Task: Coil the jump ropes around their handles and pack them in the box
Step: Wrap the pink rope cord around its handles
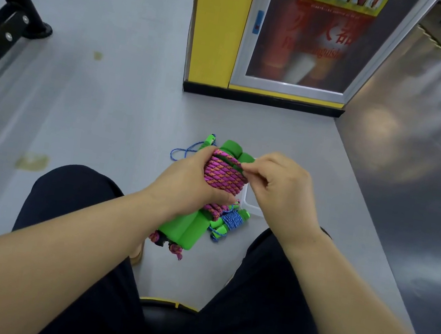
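My left hand (192, 181) grips a pair of green foam handles (183, 230) with a pink-and-orange jump rope (222, 176) coiled around their middle. My right hand (280, 188) pinches the rope's strand at the upper right of the coil. Below the bundle, a smaller jump rope with a blue cord (230, 221) wound around green handles lies at the near edge of a clear plastic box (248, 205) on the floor. Another blue rope (184, 150) with a green handle (209, 138) lies loose on the floor beyond my left hand.
I sit with dark-trousered knees either side of the box. A yellow pillar with a fire-extinguisher cabinet (302, 34) stands ahead. Black gym equipment (1, 22) is at the far left. A glossy dark floor strip (417, 170) runs along the right.
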